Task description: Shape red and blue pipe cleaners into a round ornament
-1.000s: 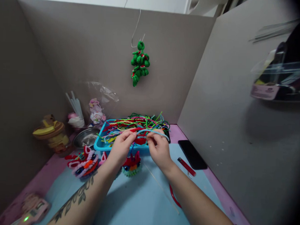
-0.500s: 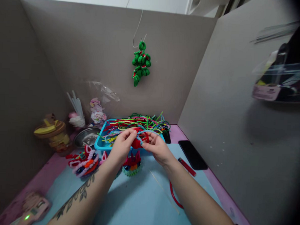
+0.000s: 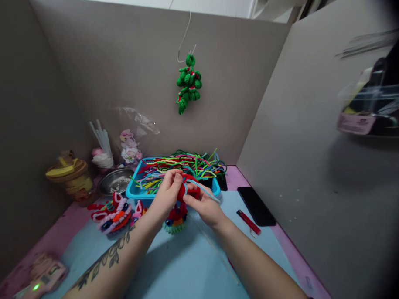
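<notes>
Between my two hands is a red piece bent from pipe cleaners [image 3: 182, 192], with a light blue pipe cleaner [image 3: 203, 189] running across it and out to the right. My left hand [image 3: 169, 187] pinches its left side, fingers closed. On the other side my right hand [image 3: 206, 205] grips the right part, thumb pressed near the blue strand. Fingers hide much of the piece. Below the hands stands a dark red and green lion-head figure [image 3: 175, 220]. A pink and red lion head [image 3: 114, 214] sits left of my left forearm, beside a smaller pink one [image 3: 138, 212].
Behind my hands is a blue tray [image 3: 130, 193] of many coloured pipe cleaners. A red cutter [image 3: 248, 222] and a black phone [image 3: 256, 206] lie at right. A metal bowl [image 3: 103, 185] stands at left. Green figures [image 3: 188, 83] hang from the back panel [image 3: 124, 55].
My right hand has shifted slightly lower and turned. The light blue pipe cleaner's end now sticks out to the right over that hand. Both hands keep hold of the red piece.
</notes>
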Motion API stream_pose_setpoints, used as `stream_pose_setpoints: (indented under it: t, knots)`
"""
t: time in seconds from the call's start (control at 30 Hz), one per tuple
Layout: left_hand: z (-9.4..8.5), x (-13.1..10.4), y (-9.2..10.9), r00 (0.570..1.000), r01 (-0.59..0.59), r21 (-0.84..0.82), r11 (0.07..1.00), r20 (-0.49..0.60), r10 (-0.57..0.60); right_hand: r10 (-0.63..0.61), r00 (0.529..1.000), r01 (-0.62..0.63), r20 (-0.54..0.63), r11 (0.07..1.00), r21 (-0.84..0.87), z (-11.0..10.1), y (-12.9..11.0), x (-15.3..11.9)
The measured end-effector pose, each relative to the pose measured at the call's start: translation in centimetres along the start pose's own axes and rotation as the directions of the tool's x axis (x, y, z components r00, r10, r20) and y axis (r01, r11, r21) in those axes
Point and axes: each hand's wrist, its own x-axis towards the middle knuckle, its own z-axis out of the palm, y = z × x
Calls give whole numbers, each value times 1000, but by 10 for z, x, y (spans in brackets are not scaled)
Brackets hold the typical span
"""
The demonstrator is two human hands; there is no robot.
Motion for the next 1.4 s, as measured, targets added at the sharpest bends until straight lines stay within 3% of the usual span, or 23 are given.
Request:
stream_pose_setpoints:
  t: [0.13,0.3,0.47,0.57,0.67,0.77,0.87,0.97,1.1,1.17,1.23,1.33,1.4]
  knots:
    - [-1,-1,0,996,44,-106,993,85,-35,-42,995,39,-88,999,-37,1,2,1]
    - [1,0,-4,936,291,-439,850,315,-157,-108,978,105,-176,994,-26,0,2,3]
    - [1,3,-6,922,346,-559,754,353,-160,-134,946,109,-296,989,-98,-1,2,4]
    - [-2,6,-6,935,321,-609,725,325,-141,-148,962,135,-231,988,-72,-2,3,7]
    - [-7,12,-5,953,292,-643,708,259,-158,-116,991,111,-64,990,-85,-6,-3,8]
    - [-12,17,-3,955,295,-656,694,173,-242,98,983,-56,154,966,-253,-12,-24,2]
    - [-15,19,1,942,320,-662,678,143,-304,216,951,-120,223,919,-376,-20,-52,-9]
    - [-14,18,4,935,346,-652,675,179,-307,146,971,-96,190,964,-249,-28,-72,-19]
    - [-9,14,3,929,368,-621,692,220,-297,-46,998,43,-53,998,-48,-34,-78,-23]
    - [-7,13,2,927,373,-614,695,224,-299,-115,975,94,-188,989,-116,-35,-76,-19]
    - [-6,12,1,925,380,-603,702,230,-303,-201,944,116,-263,945,-307,-36,-73,-14]
    - [-5,11,2,921,389,-580,716,250,-298,-281,932,98,-231,806,-583,-37,-63,-4]
    - [-5,10,2,918,397,-573,717,268,-294,-223,956,61,-188,783,-619,-36,-54,2]
